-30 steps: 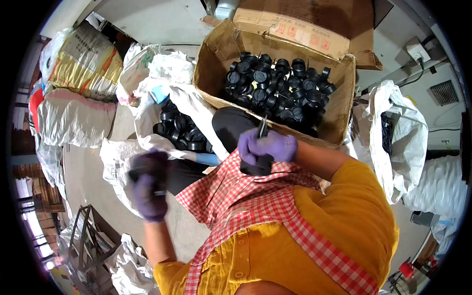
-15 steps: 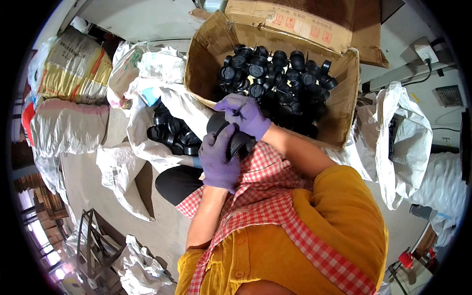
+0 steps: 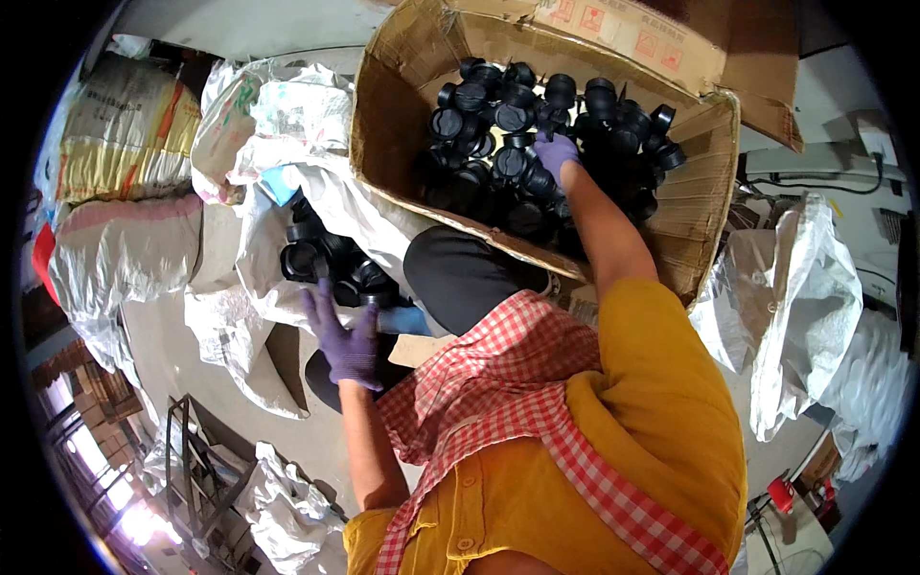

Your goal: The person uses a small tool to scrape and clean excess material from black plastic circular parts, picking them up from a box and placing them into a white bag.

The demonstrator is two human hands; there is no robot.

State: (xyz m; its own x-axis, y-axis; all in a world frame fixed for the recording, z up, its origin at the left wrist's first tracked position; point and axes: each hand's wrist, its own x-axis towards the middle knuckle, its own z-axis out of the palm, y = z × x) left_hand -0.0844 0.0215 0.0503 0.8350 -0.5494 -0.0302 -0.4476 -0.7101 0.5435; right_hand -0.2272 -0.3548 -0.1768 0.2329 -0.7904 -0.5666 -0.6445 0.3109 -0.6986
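Observation:
My right hand [image 3: 554, 153], in a purple glove, reaches into a large cardboard box [image 3: 383, 144] filled with several black round plastic parts [image 3: 498, 115]. Its fingers rest down among the parts, and whether they hold one is hidden. My left hand [image 3: 345, 340], also gloved in purple, hovers with fingers spread at the lower edge of an open white sack [image 3: 259, 249]. The sack holds more black parts [image 3: 326, 264], and the hand is empty. A dark round thing [image 3: 460, 278] lies on my lap between the two arms.
Stuffed white sacks [image 3: 125, 249] and a printed sack [image 3: 125, 134] are piled at the left. A crumpled white bag [image 3: 805, 307] lies at the right. A metal frame [image 3: 192, 460] stands at the lower left on the grey floor.
Both hands were together over my lap. The right hand has since stretched forward into the box, and the left has moved down toward the sack and spread its fingers.

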